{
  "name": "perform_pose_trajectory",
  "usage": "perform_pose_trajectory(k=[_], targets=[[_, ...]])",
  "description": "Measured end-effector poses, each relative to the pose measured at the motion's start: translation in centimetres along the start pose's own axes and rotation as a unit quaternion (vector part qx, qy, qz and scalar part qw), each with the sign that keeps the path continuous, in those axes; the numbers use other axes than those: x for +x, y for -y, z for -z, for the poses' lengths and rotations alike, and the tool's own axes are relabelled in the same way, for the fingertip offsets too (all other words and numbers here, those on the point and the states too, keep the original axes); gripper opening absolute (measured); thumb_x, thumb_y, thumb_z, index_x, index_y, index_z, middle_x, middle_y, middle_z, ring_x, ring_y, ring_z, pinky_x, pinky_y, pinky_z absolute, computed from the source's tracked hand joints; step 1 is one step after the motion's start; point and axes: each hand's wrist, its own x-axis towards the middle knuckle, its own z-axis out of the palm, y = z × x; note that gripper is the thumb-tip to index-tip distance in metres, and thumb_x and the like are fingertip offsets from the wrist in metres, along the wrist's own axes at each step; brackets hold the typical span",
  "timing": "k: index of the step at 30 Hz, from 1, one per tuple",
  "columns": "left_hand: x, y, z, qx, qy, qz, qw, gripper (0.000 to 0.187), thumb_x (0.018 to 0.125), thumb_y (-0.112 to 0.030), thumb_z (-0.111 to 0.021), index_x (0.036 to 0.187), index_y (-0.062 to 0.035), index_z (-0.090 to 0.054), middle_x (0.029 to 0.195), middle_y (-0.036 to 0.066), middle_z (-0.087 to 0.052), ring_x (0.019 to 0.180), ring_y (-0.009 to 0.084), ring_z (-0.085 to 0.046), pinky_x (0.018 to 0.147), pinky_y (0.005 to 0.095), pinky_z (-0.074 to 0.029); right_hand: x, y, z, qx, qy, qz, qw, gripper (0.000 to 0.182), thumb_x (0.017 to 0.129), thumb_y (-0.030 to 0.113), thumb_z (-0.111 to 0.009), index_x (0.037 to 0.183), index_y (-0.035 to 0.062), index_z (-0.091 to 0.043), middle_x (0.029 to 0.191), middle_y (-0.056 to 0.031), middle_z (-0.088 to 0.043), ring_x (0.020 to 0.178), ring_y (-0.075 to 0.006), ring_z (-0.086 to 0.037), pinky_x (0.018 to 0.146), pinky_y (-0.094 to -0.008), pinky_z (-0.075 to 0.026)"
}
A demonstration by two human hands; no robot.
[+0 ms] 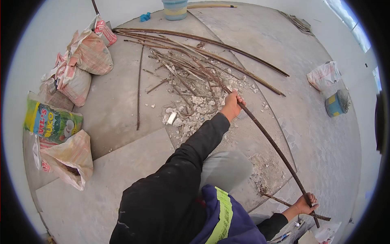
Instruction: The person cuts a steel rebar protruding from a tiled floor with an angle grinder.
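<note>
A long rusty rebar [276, 147] runs from the rubble down to the lower right. My left hand [232, 106] is closed around its upper part, beside the rubble pile. Near its lower end my right hand [305, 204] has its fingers wrapped round the same bar. A shorter rusty rod [280, 201] crosses under the long one at my right hand; whether that hand also grips it is unclear. Broken concrete rubble [199, 100] lies past my left hand, with thin rusty rods [183, 67] piled over it.
Filled sacks [91, 53] line the left side, with a green and yellow sack [53, 122] and an open sack [73, 156] nearer. Long bars [211, 40] stretch across the far floor. A blue bucket [175, 10] stands at the back, another bucket [335, 105] at right beside a white sack [323, 76].
</note>
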Motion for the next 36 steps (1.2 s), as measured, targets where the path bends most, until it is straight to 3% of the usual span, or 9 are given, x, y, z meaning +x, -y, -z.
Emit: perform_pose_trajectory(k=[6,11,17,20,22,27,30,32,36], targets=[[3.4,0.4,2.5,0.083,-0.017,0.008,0.996,0.027,0.106,-0.021,-0.052,0.083,-0.0067,-0.048,0.069,0.007,-0.047,0.058,0.0230,-0.047,0.059,0.0444,-0.052,3.9,-0.2,-2.5,-0.101,0.124,-0.043,0.986,0.055,0.109,0.026,-0.040,0.055,0.0171,-0.033,0.047,0.0023,-0.029,0.042,-0.0120,-0.032,0.051,-0.0288,-0.038],[2.9,-3.2,4.6,0.138,-0.070,-0.008,0.988,0.017,0.105,-0.009,-0.048,0.090,-0.0018,-0.045,0.081,0.013,-0.047,0.070,0.0275,-0.049,0.069,0.0488,-0.052,4.7,-5.0,-3.2,-0.152,-0.118,-0.028,0.981,0.054,0.109,0.027,-0.034,0.056,0.0200,-0.029,0.046,0.0020,-0.026,0.038,-0.0126,-0.022,0.041,-0.0301,-0.027],[7.1,-13.2,7.6,0.178,-0.083,-0.044,0.980,0.013,0.100,-0.005,-0.048,0.108,0.0043,-0.045,0.089,0.016,-0.051,0.075,0.0301,-0.054,0.077,0.0531,-0.054,-0.2,-17.0,-7.7,-0.199,-0.193,-0.038,0.960,0.049,0.107,0.024,-0.033,0.060,0.0210,-0.021,0.048,0.0014,-0.023,0.040,-0.0131,-0.021,0.043,-0.0310,-0.028],[7.4,-19.3,6.9,0.250,-0.101,-0.008,0.963,0.026,0.109,-0.017,-0.046,0.125,0.0043,-0.045,0.115,0.021,-0.052,0.094,0.0319,-0.058,0.090,0.0552,-0.056,-2.7,-23.1,-10.1,-0.204,-0.190,-0.054,0.959,0.047,0.106,0.023,-0.032,0.061,0.0202,-0.020,0.050,0.0006,-0.023,0.043,-0.0143,-0.023,0.047,-0.0325,-0.031],[5.3,-22.0,5.5,0.482,-0.120,0.022,0.867,0.052,0.110,-0.023,-0.046,0.151,0.0034,-0.030,0.145,0.025,-0.041,0.120,0.0369,-0.057,0.102,0.0526,-0.056,-3.3,-25.9,-10.4,-0.212,-0.186,-0.063,0.957,0.046,0.106,0.023,-0.032,0.062,0.0195,-0.021,0.050,0.0002,-0.024,0.044,-0.0151,-0.024,0.050,-0.0335,-0.034],[1.3,-18.5,7.7,0.397,-0.109,-0.054,0.910,0.065,0.106,-0.025,-0.056,0.158,-0.0019,-0.025,0.148,0.024,-0.041,0.128,0.0381,-0.054,0.106,0.0462,-0.053,-3.1,-31.6,-8.8,-0.186,-0.167,-0.122,0.961,0.042,0.106,0.022,-0.033,0.064,0.0163,-0.029,0.055,-0.0042,-0.034,0.055,-0.0209,-0.039,0.072,-0.0426,-0.048],[-0.1,-11.4,11.9,0.507,-0.087,-0.144,0.846,0.067,0.096,-0.017,-0.066,0.152,-0.0006,-0.035,0.140,0.023,-0.046,0.125,0.0372,-0.053,0.104,0.0454,-0.047,-3.8,-37.7,-10.7,-0.210,-0.098,-0.235,0.944,0.040,0.106,0.026,-0.034,0.069,0.0130,-0.037,0.071,-0.0160,-0.059,0.083,-0.0328,-0.061,0.105,-0.0552,-0.047],[-1.3,-8.4,11.2,0.673,-0.011,-0.482,0.560,0.069,0.089,-0.011,-0.069,0.150,0.0003,-0.038,0.134,0.023,-0.048,0.124,0.0422,-0.049,0.108,0.0479,-0.041,-4.2,-41.6,-12.4,-0.247,-0.063,-0.319,0.913,0.036,0.107,0.030,-0.035,0.076,0.0132,-0.043,0.095,-0.0212,-0.070,0.115,-0.0360,-0.062,0.113,-0.0614,-0.040],[-2.2,-7.1,5.6,0.759,0.122,-0.517,0.376,0.073,0.087,-0.027,-0.077,0.147,-0.0043,-0.043,0.149,0.020,-0.041,0.136,0.0416,-0.041,0.115,0.0600,-0.030,-4.5,-46.6,-14.3,-0.206,0.031,-0.410,0.888,0.016,0.099,0.014,-0.051,0.110,0.0034,-0.057,0.120,-0.0168,-0.063,0.126,-0.0302,-0.053,0.113,-0.0625,-0.040]])
